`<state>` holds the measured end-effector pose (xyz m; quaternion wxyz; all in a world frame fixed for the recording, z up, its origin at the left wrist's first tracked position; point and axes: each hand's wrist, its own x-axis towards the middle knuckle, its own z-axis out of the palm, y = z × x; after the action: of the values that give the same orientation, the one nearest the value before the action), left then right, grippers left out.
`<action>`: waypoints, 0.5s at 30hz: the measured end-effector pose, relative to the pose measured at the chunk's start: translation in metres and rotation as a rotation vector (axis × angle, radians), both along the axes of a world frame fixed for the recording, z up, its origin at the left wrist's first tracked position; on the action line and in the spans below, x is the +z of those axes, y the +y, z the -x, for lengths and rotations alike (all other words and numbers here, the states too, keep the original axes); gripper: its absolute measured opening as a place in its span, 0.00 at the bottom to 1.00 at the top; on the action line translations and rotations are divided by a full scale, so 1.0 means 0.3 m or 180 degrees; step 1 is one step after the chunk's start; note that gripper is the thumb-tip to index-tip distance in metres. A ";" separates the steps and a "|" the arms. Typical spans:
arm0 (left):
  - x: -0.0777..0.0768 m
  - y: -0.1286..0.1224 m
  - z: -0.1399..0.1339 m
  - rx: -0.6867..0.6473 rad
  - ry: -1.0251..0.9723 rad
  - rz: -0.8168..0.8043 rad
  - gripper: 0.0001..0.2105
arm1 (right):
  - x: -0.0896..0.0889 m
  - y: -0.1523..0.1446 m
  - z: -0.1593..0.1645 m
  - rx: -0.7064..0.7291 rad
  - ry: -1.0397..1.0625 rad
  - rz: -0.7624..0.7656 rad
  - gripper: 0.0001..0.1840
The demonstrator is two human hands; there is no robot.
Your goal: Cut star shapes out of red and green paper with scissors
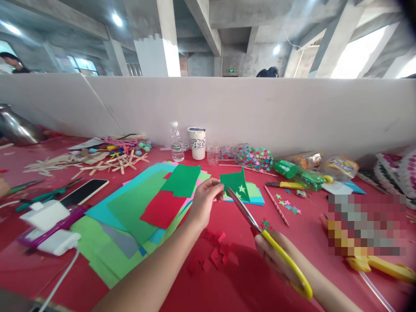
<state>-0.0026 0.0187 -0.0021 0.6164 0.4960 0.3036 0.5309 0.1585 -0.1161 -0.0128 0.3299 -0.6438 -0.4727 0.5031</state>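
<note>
My left hand (pixel 208 197) is closed in a pinch just left of a dark green paper (pixel 231 182); whatever sits between the fingertips is too small to make out. Light green paper stars (pixel 242 189) lie on that green paper. My right hand (pixel 274 251) grips yellow-handled scissors (pixel 282 255), their blades pointing up and left toward the left fingertips. Red paper scraps (pixel 216 253) lie on the table below, between my hands. Left of my left hand are a red sheet (pixel 162 210) and a green sheet (pixel 183 181), on a spread of coloured papers (pixel 97 242).
Along the white partition (pixel 227 104) stand a water bottle (pixel 176 141) and a white cup (pixel 197 145). Stars fill a clear bottle (pixel 256 158). A green bottle (pixel 295 173), a yellow cutter (pixel 287 185) and a yellow glue gun (pixel 373 263) lie right; a phone (pixel 86 192) and craft sticks (pixel 120 162) left.
</note>
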 end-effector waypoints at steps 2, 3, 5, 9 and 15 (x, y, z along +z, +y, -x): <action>0.001 -0.002 -0.003 -0.0005 -0.0012 0.0051 0.06 | -0.015 0.003 0.000 0.0021 0.0053 0.0042 0.26; 0.002 -0.006 -0.005 -0.0065 0.0016 0.0049 0.07 | -0.022 0.005 0.000 0.0029 0.0095 0.0074 0.27; 0.003 -0.014 -0.010 -0.0206 0.0111 0.0016 0.08 | -0.034 0.007 0.003 0.0027 0.0163 0.0121 0.28; 0.006 -0.031 -0.018 -0.0205 0.0163 -0.0002 0.07 | -0.048 0.008 0.011 -0.0100 0.0170 0.0118 0.28; 0.005 -0.030 -0.012 -0.0159 0.0193 -0.0174 0.07 | -0.053 0.008 -0.003 0.0040 0.0127 0.0167 0.29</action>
<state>0.0011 0.0098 -0.0006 0.6061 0.5359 0.2950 0.5083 0.1595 -0.1135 -0.0286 0.3192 -0.6391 -0.4567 0.5302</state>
